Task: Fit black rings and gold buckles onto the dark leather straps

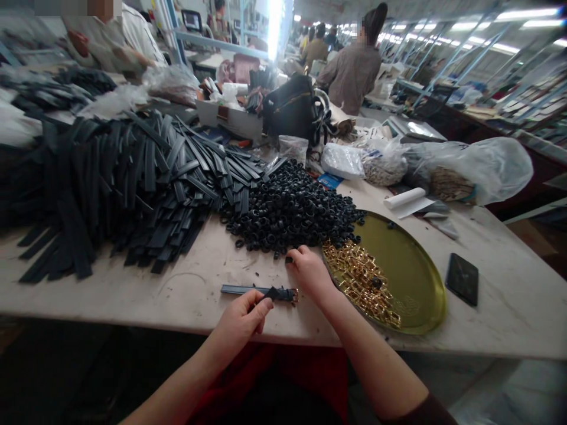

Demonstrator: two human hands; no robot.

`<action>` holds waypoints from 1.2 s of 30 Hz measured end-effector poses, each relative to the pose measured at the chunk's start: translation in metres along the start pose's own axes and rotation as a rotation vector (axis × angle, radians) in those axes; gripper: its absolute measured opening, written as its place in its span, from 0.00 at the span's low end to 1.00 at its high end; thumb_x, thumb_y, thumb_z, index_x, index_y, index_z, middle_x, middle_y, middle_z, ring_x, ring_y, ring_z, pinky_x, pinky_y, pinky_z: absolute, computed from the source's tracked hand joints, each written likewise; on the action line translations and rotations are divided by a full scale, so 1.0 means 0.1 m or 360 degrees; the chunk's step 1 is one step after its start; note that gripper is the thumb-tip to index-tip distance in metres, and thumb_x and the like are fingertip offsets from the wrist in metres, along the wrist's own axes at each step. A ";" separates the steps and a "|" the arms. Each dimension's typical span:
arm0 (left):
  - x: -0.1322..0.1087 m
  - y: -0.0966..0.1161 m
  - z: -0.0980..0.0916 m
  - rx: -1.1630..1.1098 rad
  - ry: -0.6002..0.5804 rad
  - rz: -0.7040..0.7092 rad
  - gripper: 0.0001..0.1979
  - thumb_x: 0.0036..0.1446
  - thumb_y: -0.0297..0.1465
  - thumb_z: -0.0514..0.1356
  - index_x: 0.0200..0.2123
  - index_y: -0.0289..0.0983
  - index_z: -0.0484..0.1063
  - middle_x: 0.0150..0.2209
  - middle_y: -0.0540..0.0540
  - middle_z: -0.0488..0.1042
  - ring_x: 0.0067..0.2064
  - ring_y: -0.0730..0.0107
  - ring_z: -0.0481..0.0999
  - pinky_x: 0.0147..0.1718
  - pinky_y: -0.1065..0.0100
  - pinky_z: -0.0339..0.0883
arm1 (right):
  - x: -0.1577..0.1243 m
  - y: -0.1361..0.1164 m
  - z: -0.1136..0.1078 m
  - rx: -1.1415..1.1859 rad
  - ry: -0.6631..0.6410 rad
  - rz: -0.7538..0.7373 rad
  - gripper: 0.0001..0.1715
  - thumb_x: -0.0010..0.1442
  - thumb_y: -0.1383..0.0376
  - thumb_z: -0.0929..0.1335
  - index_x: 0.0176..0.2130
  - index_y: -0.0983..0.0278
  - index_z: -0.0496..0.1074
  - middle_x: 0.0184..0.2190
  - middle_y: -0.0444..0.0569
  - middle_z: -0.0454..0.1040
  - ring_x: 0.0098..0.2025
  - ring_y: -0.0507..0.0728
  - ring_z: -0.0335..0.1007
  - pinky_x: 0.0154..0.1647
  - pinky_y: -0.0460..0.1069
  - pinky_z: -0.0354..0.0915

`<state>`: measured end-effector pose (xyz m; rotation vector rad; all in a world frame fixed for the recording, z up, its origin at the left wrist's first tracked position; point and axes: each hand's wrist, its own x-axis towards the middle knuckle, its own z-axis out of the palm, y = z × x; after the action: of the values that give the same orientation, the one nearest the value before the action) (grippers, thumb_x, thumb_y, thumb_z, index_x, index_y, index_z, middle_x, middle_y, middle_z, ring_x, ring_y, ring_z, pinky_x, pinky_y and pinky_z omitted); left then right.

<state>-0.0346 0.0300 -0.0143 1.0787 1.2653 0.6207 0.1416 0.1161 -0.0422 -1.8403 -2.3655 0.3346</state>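
Observation:
My left hand (250, 311) is closed, thumb against fingers, on a dark strap (275, 293) whose end sticks out past the fingertips. Just behind it on the table lies another dark strap (237, 289) with a gold buckle (295, 296) at its right end. At the near edge of a heap of small black loops (287, 206), my right hand (309, 273) pinches one black loop (289, 260). Gold buckles (363, 280) are piled in the left part of a round gold tray (425, 283), right of that hand.
A large pile of dark straps (133, 171) covers the table's left side. A phone (462, 278) lies right of the tray. Behind the loops stand a black bag (290, 109) and plastic-wrapped bundles (456, 174). Other people (354, 74) are farther back.

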 end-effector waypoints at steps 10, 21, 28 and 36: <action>-0.09 -0.07 0.07 0.0105 0.0007 0.0113 0.14 0.53 0.41 0.52 0.25 0.36 0.60 0.17 0.57 0.57 0.20 0.78 0.54 0.21 0.74 0.51 | -0.03 0.03 0.01 -0.0181 -0.0021 -0.0165 0.07 0.58 0.67 0.63 0.39 0.62 0.68 0.37 0.50 0.69 0.39 0.55 0.66 0.37 0.46 0.57; -0.33 -0.16 0.07 0.0160 0.0135 0.0221 0.14 0.53 0.41 0.51 0.28 0.35 0.64 0.14 0.58 0.57 0.17 0.78 0.55 0.19 0.74 0.51 | -0.02 -0.09 -0.06 0.0145 0.0038 -0.0117 0.08 0.56 0.72 0.62 0.32 0.65 0.70 0.36 0.54 0.70 0.39 0.56 0.67 0.39 0.49 0.58; -0.41 -0.09 0.01 0.0292 0.0354 0.0483 0.16 0.57 0.41 0.49 0.29 0.35 0.66 0.19 0.54 0.62 0.23 0.74 0.61 0.24 0.73 0.55 | -0.58 -0.44 -0.14 0.1346 -0.0173 -0.0042 0.16 0.60 0.57 0.60 0.33 0.67 0.67 0.28 0.47 0.71 0.30 0.51 0.67 0.31 0.46 0.63; -0.45 -0.11 0.05 0.0587 0.0123 0.0480 0.16 0.57 0.39 0.48 0.29 0.36 0.71 0.22 0.53 0.66 0.25 0.72 0.64 0.25 0.72 0.53 | -1.03 -0.58 -0.10 0.2350 -0.0183 0.0334 0.17 0.46 0.57 0.71 0.34 0.64 0.69 0.23 0.41 0.69 0.24 0.49 0.64 0.29 0.47 0.61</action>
<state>-0.0430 -0.0148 -0.0048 1.5839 1.3262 0.6745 0.1153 0.0039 -0.0142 -1.1954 -1.1233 1.6277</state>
